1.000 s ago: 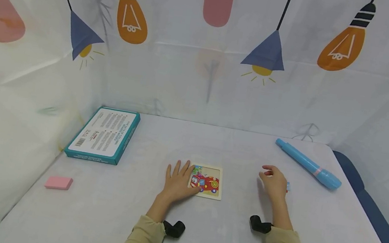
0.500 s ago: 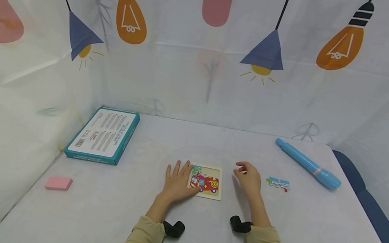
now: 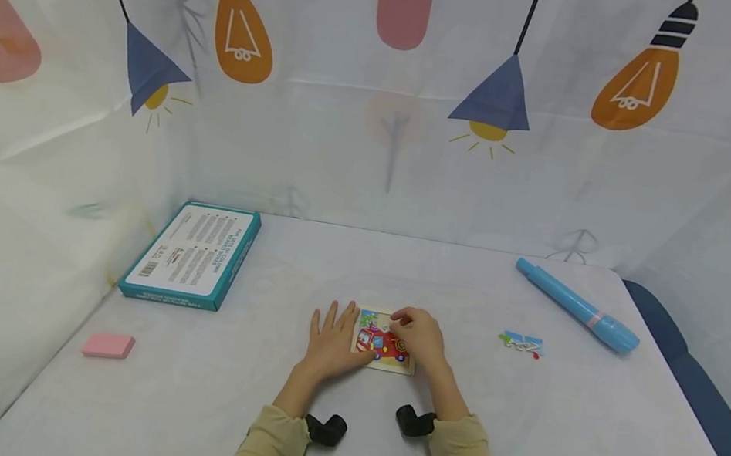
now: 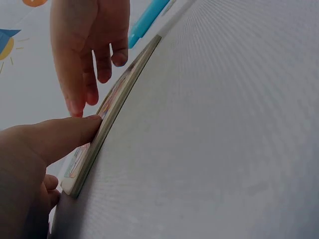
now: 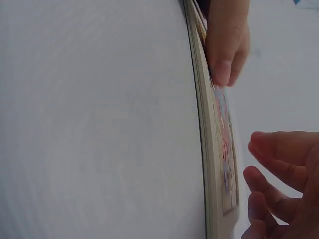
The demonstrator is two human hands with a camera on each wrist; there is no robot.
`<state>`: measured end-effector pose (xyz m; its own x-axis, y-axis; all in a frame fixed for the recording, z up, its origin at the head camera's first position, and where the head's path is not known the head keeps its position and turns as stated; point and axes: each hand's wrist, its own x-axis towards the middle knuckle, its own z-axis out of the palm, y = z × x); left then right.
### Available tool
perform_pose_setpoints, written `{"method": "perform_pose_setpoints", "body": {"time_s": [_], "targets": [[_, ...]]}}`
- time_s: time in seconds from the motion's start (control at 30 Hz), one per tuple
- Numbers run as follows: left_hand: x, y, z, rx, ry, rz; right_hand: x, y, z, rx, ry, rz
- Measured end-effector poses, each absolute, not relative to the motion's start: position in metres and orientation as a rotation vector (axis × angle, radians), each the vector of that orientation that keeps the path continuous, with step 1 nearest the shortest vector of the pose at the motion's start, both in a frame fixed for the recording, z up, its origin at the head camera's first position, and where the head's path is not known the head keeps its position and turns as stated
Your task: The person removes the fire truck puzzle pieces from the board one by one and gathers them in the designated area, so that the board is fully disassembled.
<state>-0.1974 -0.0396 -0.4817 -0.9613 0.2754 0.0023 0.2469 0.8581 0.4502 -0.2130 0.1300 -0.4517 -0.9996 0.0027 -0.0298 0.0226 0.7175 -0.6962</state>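
A small wooden jigsaw puzzle [image 3: 380, 347] with a red vehicle picture lies flat on the white table. My left hand [image 3: 331, 344] rests beside it with fingers spread, its thumb [image 4: 70, 137] lying over the puzzle's edge. Over the upper right part of the puzzle hovers my right hand [image 3: 421, 339], its fingers loosely bent. In both wrist views I see nothing between the right fingers [image 5: 279, 147], and they look slightly above the board. To the right, a few loose puzzle pieces [image 3: 522, 343] in blue, white and red lie together.
A teal-edged box [image 3: 194, 251] lies at the back left, with a pink block [image 3: 108, 345] nearer the front. At the back right is a light blue tube-shaped thing [image 3: 575, 304]. Printed white sheeting [image 3: 320, 151] stands behind the table.
My right hand has moved left, from beside the loose pieces to over the puzzle, uncovering those pieces. My left hand has stayed in place.
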Motion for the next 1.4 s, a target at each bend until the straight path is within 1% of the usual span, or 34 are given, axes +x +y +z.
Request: {"method": "perform_pose_setpoints", "body": {"time_s": [0.1,0.23,0.37,0.77,0.97,1.4], "targets": [[-0.198,-0.041,-0.484,0.429,2.973,0.722,-0.214,0.119,-0.453,-0.105,2.928,-1.066],[-0.199,-0.041,-0.485,0.446,2.974,0.727,-0.215,0.11,-0.455,-0.168,2.967,-0.972],[-0.199,-0.041,-0.485,0.449,2.97,0.725,-0.216,0.104,-0.454,-0.142,2.983,-0.971],[-0.2,-0.042,-0.485,0.447,2.964,0.693,-0.221,0.102,-0.459,-0.055,2.912,-1.243],[-0.2,-0.041,-0.485,0.428,2.959,0.682,-0.224,0.111,-0.46,-0.012,2.863,-1.398],[-0.2,-0.04,-0.486,0.406,2.969,0.681,-0.223,0.161,-0.448,0.213,2.859,-1.428]]}}
